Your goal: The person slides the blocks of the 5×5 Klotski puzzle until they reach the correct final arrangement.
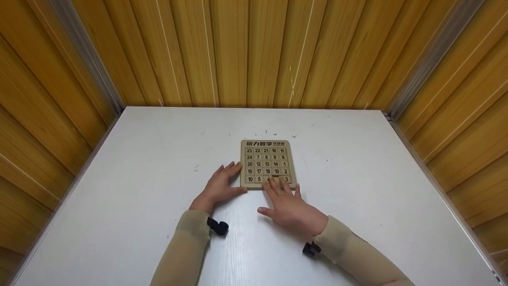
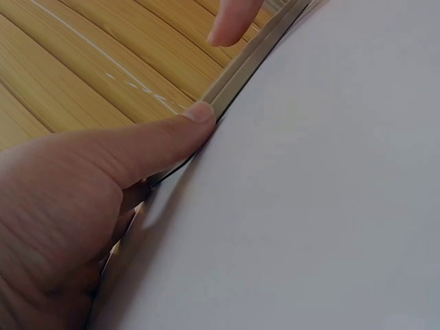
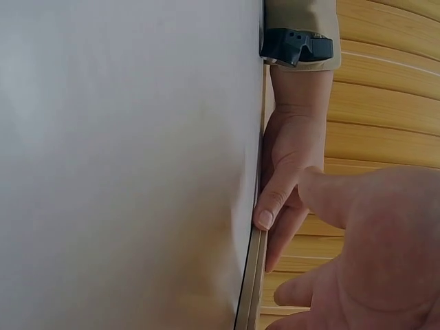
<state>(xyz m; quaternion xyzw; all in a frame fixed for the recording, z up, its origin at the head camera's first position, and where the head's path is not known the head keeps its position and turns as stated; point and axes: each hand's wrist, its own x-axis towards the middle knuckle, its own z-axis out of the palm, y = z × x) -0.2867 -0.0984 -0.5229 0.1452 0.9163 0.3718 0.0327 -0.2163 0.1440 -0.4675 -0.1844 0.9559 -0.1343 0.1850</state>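
A flat sliding number puzzle lies on the white table, with numbered tiles in rows and dark lettering along its far edge. My left hand rests at its left side, fingertips along the left edge and thumb at the near left corner. The left thumb presses on the board's edge in the left wrist view. Over the near row my right hand lies with fingers extended and spread, fingertips touching the tiles near the 4. They partly hide that row; the 3 tile shows beside them. The right thumb points left, off the board.
The white table extends around the puzzle, with small dark marks behind it. Yellow wood-look panels rise along the back and both sides. Black wrist cameras sit on both sleeves.
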